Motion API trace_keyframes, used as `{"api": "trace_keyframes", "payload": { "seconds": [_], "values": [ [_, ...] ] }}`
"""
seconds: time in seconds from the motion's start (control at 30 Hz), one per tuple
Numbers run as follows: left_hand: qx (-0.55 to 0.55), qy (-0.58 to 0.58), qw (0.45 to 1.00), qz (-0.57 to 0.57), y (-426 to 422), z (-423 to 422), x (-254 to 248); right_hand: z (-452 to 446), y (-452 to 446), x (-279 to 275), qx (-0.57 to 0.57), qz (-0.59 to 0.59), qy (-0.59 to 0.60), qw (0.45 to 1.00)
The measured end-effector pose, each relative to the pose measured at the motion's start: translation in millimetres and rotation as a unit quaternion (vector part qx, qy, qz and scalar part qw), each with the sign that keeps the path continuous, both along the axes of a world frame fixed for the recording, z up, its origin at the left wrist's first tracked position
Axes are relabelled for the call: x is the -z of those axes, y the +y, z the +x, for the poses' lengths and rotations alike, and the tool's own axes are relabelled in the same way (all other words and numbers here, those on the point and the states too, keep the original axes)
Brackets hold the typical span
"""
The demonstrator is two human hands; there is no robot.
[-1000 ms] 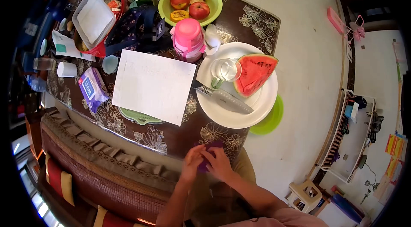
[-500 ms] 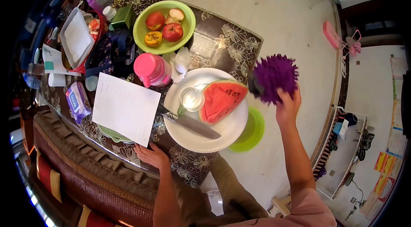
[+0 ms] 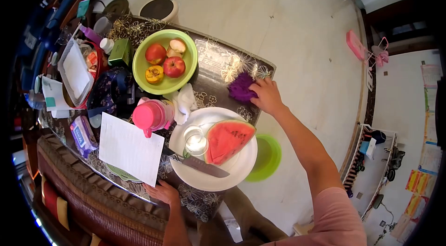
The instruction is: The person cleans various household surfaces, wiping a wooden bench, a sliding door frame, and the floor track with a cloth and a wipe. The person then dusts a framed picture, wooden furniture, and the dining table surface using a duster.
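Note:
My right hand grips a purple chenille dusting mitt and presses it on the far right part of the dark floral tabletop. My left hand lies at the near table edge with fingers stretched out, beside the lower edge of a white sheet of paper. Between the hands is a white plate. It bears a watermelon wedge, a clear glass and a knife with its dark handle over the rim.
A green bowl of fruit stands beyond the pink-lidded jar and crumpled white tissue. Wipes, a green box and a white basket crowd the left. A green bin stands below the table's right edge.
My right hand has moved left and brought the purple mitt from beyond the table's right edge down onto the tabletop. The view has shifted, and my left hand stays by the paper.

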State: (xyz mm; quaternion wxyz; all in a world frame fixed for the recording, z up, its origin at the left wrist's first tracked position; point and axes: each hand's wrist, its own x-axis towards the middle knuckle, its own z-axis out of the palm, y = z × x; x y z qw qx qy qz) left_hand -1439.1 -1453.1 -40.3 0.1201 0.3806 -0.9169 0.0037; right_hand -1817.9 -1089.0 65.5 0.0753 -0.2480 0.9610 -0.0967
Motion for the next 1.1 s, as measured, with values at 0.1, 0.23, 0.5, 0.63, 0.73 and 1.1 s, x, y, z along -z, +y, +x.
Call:
{"api": "trace_keyframes", "payload": {
  "seconds": [0.1, 0.23, 0.5, 0.63, 0.73, 1.1],
  "values": [
    [-0.015, -0.021, 1.000, -0.003, -2, 0, 2, -22, 17, 3, 0.152, 0.080, 0.046, 0.984],
    [-0.019, -0.034, 0.999, -0.010, -5, 3, 6, -76, 7, 35, 0.337, -0.095, 0.082, 0.933],
    [-0.020, -0.019, 1.000, -0.013, -5, 3, 7, -22, -8, 17, 0.045, -0.085, -0.098, 0.991],
    [-0.012, -0.029, 0.999, -0.017, -3, 2, 4, -33, 27, 31, 0.140, -0.023, -0.025, 0.990],
    [-0.007, -0.022, 0.999, -0.025, -3, 2, 4, -70, 0, 43, 0.299, -0.092, 0.039, 0.949],
    [-0.019, -0.036, 0.999, -0.005, -5, 7, 8, -26, 4, 21, 0.077, -0.014, -0.049, 0.996]
  ]
}}
